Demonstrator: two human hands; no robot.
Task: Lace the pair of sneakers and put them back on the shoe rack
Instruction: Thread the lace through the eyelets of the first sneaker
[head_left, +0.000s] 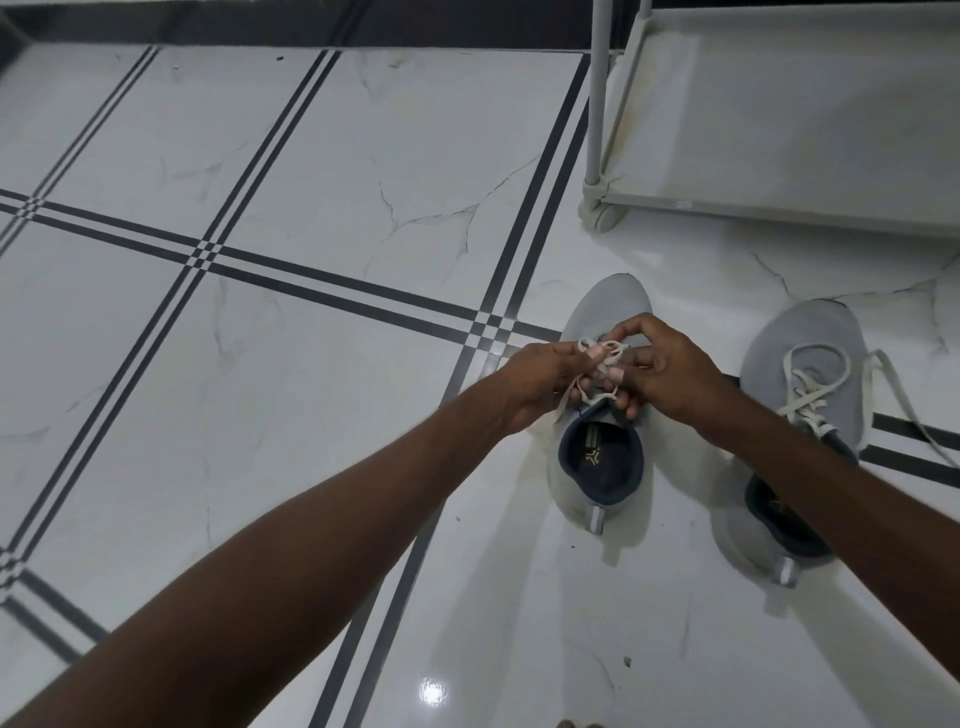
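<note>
Here, what I see through the head camera, counted out.
Sneakers: two, grey knit with dark collars, both standing on the floor, toes pointing toward twelve o'clock.
Left sneaker (597, 457): just right of centre, heel toward six o'clock, its white lace (605, 358) bunched in loops over the tongue between my fingers.
Right sneaker (800, 374): at about three o'clock from the first, apart from it, partly covered by my right forearm.
Loose lace (906, 402): one, crossed over the right sneaker's tongue, one end trailing across the floor toward four o'clock.
Hands: two, both over the left sneaker's tongue.
Left hand (535, 384): fingers curled in, pinching the white lace from the nine o'clock side.
Right hand (670, 369): fingers curled down, pinching the same lace from the three o'clock side; fingertips of the two hands nearly meet.
Shoe rack (779, 119): one, pale grey frame with fabric shelf, at one o'clock, well apart from the sneakers; one round foot rests on the floor.
Floor (260, 208): glossy white marble-look tile with triple dark stripes.
</note>
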